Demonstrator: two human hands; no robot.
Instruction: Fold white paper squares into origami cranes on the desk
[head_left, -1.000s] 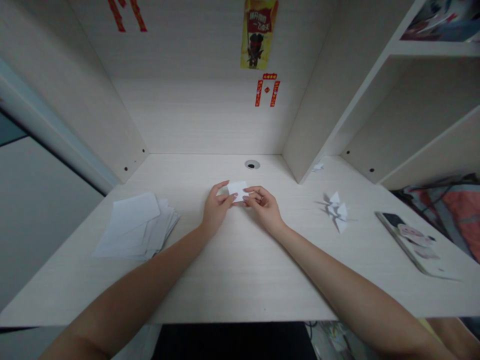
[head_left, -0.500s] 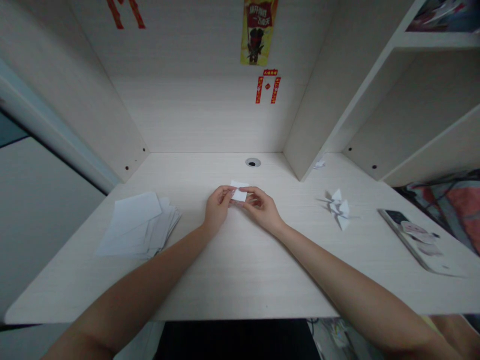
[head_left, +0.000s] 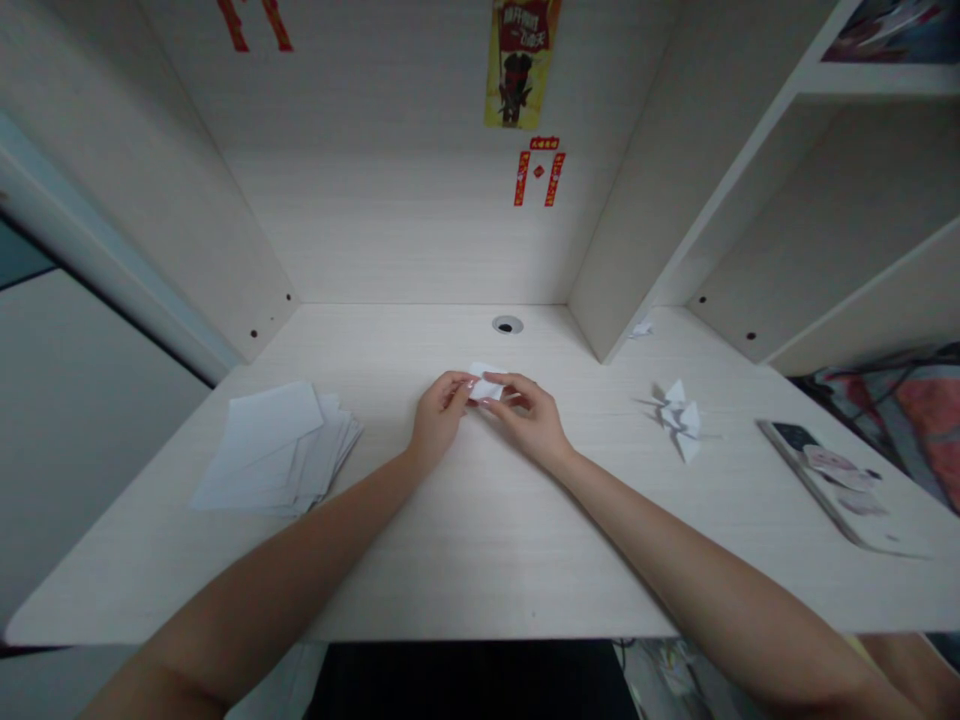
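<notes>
Both my hands meet over the middle of the pale wooden desk (head_left: pixel 480 540). Between them is a small folded piece of white paper (head_left: pixel 487 385), held just above the desk top. My left hand (head_left: pixel 437 420) pinches its left end with thumb and fingers closed. My right hand (head_left: pixel 529 418) grips its right end, fingers curled over the paper. Most of the paper is hidden by my fingertips.
A loose stack of white paper sheets (head_left: pixel 277 450) lies at the left. A folded white paper figure (head_left: pixel 679 415) sits at the right, and a phone (head_left: pixel 829 480) lies further right. A cable hole (head_left: pixel 507 324) is at the back. Shelf partitions (head_left: pixel 637 200) rise on the right.
The paper showed as a wider flat piece a second ago; now it looks smaller and more folded, with both hands' fingers closed tighter round it. The hands stay in the same spot.
</notes>
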